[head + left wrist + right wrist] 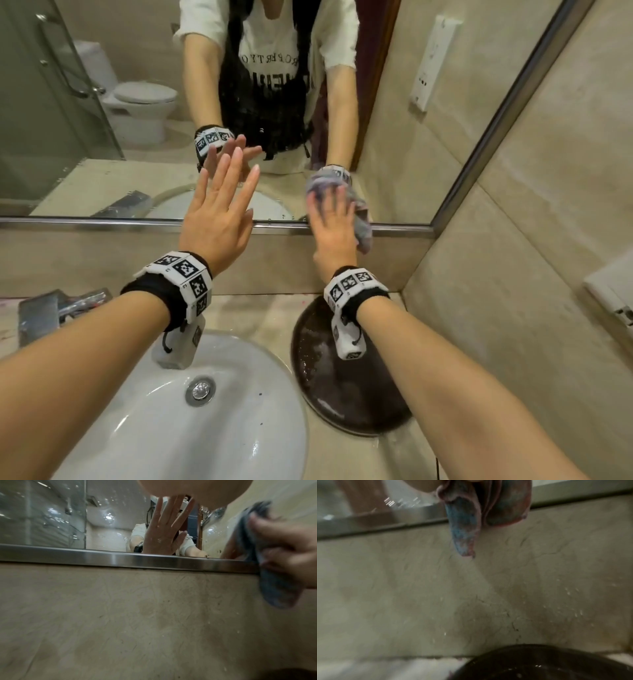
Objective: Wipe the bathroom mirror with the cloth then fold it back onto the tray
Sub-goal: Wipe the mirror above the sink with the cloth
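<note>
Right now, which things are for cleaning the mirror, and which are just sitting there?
For the job: mirror, cloth held against it by the right hand, open left hand at the glass, dark round tray.
Just sitting there: white sink, metal tap, drain plug.

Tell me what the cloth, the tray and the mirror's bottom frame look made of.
Cloth: soft textile, blue-grey with pink, hanging in limp folds.
Tray: dark brown, glossy, wet-looking; plastic or lacquered wood, can't tell.
Mirror's bottom frame: brushed metal, by its dull streaked sheen.
</note>
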A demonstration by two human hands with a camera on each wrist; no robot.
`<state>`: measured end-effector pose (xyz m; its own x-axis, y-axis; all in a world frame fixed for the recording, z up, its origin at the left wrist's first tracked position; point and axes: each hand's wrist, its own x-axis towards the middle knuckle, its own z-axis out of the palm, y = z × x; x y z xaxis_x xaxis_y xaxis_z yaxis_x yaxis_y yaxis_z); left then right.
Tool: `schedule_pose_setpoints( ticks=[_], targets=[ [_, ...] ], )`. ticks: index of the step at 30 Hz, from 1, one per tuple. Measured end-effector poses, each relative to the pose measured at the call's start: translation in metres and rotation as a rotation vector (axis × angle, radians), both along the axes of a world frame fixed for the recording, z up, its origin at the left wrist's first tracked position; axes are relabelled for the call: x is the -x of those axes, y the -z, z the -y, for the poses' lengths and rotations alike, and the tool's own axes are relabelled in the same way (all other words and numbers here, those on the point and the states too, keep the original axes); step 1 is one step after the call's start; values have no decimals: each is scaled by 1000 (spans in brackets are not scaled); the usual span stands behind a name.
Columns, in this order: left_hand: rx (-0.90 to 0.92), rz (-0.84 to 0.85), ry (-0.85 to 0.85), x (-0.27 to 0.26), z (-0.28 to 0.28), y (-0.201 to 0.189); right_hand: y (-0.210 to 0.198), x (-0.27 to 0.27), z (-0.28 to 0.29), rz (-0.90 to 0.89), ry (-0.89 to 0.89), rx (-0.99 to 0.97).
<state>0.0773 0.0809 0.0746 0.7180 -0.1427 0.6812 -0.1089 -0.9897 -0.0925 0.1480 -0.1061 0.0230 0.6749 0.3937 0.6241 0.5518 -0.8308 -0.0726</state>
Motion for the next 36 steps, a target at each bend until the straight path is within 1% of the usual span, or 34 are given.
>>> schedule_pose_setpoints(
  ticks=[2,3,4,6,8,11,13,15,16,18,20,21,23,26,28,29,30,31,32,34,36],
  targets=[
    [2,3,-15,3,-6,0,14,-2,-9,117,-162,296],
    [-3,3,-20,5,-10,1,16,-4,-11,152,-202,412],
    [-8,3,-26,8,-14,1,15,-5,-10,171,-229,488],
    [-11,-6,-40,12,-18,5,7,-5,-5,190,-274,561],
    [-13,-29,-47,16,-19,9,0,-6,4,222,-299,579],
    [-30,-31,-36,16,-15,7,0,-6,35,241,-227,542],
    [-35,-21,-16,13,-10,3,5,-8,69,192,-151,502],
    [-37,-18,7,9,-3,1,8,-6,103,91,-45,470],
    [-41,-21,21,6,3,1,8,-4,116,13,23,447],
    [-49,-28,58,0,17,2,4,2,134,-126,187,304],
    [-44,-20,100,-6,35,3,-1,4,145,-241,341,143],
    [-42,-15,121,-9,44,4,-2,4,149,-300,404,129],
    [-48,-12,158,-12,59,4,-4,3,149,-432,474,104],
    [-54,-13,183,-15,71,3,-6,2,136,-451,510,11],
    [-47,-20,174,-15,71,2,-5,5,117,-460,473,-22],
    [-42,-20,166,-14,68,2,-3,9,104,-381,420,-6],
    [-38,-19,155,-12,64,1,1,13,87,-230,348,44],
    [-36,-15,143,-10,58,1,4,17,69,-114,269,152],
    [-37,-11,131,-8,51,-1,7,20,51,-59,181,281],
    [-41,-10,96,-3,35,-3,4,20,19,13,20,441],
    [-33,-3,41,3,16,-8,-7,18,-7,60,-80,606]
  ],
)
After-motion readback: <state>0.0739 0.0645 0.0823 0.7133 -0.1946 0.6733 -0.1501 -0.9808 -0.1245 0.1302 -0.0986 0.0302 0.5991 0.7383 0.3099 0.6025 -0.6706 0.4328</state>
